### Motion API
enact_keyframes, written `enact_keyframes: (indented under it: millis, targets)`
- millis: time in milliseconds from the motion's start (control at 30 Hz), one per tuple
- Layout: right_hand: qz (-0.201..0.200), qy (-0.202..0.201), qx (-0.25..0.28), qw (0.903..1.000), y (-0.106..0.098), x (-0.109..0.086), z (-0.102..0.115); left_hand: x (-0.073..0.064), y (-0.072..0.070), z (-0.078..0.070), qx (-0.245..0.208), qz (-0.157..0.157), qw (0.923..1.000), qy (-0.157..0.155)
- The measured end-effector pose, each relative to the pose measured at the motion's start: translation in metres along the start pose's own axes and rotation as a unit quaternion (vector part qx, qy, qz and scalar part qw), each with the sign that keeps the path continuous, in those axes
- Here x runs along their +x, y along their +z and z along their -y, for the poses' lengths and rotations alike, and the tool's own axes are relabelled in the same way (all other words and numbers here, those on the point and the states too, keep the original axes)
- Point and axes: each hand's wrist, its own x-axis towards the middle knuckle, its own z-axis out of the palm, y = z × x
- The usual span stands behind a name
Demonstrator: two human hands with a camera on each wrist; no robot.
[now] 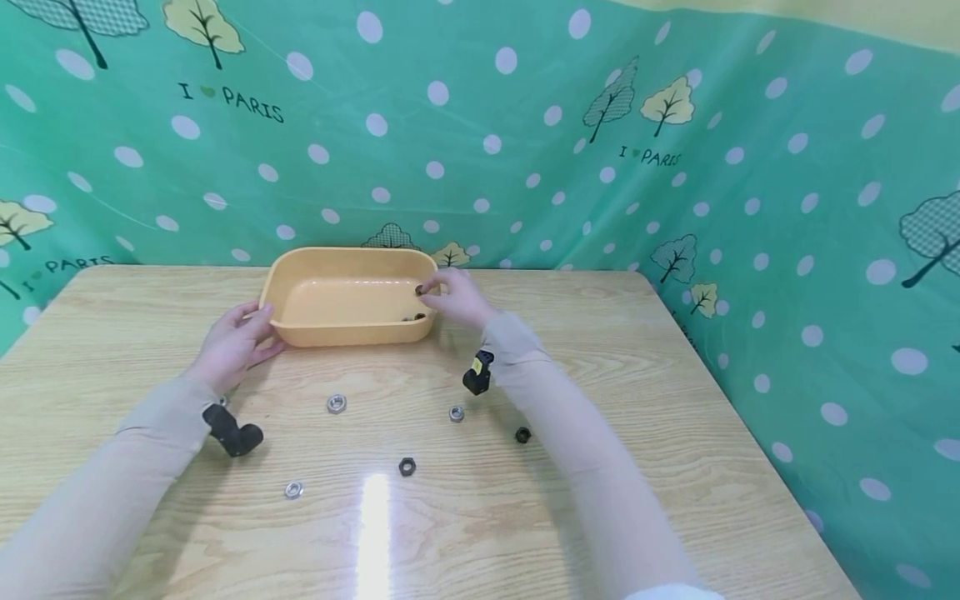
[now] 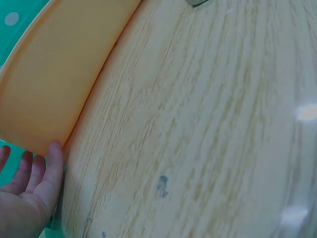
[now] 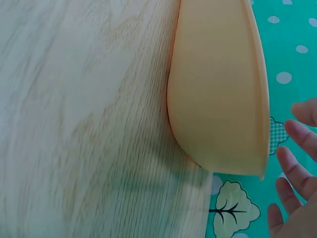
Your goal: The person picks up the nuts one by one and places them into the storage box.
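Observation:
An orange plastic tub (image 1: 352, 335) stands at the table's back edge. My left hand (image 1: 231, 343) rests against its left end with fingers spread, and in the left wrist view the fingertips (image 2: 55, 148) touch the tub's corner. Over the right end of the tub is my right hand (image 1: 459, 297). A dark nut (image 1: 419, 290) shows right at its fingertips. In the right wrist view the fingers (image 3: 292, 166) are apart and no nut shows between them. More nuts (image 1: 420, 317) lie inside the tub near its front right corner, partly hidden by the wall.
Loose on the wooden table (image 1: 600, 358) lie silver nuts, among them a larger nut (image 1: 337, 404), a nut (image 1: 457, 413) and a nut (image 1: 293, 490). Dark nuts (image 1: 407, 467) lie nearer the front and right. A green dotted curtain (image 1: 480, 167) hangs behind.

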Motion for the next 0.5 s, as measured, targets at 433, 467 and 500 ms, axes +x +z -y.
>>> enact_keyframes:
  millis: [433,467,500]
  targets:
    - [0.007,0.030,0.099,0.9946,-0.013,-0.022,-0.017,0.001,0.000,0.000,0.025,-0.004,0.9996,-0.012]
    - [0.008,0.037,0.104,0.9938,-0.014,-0.024,-0.018,0.001,0.001,-0.001,0.029,-0.004,0.9995,-0.015]
    - [0.010,0.041,0.105,0.9936,-0.015,-0.027,-0.019,0.001,0.001,-0.001,0.036,-0.004,0.9992,-0.016]
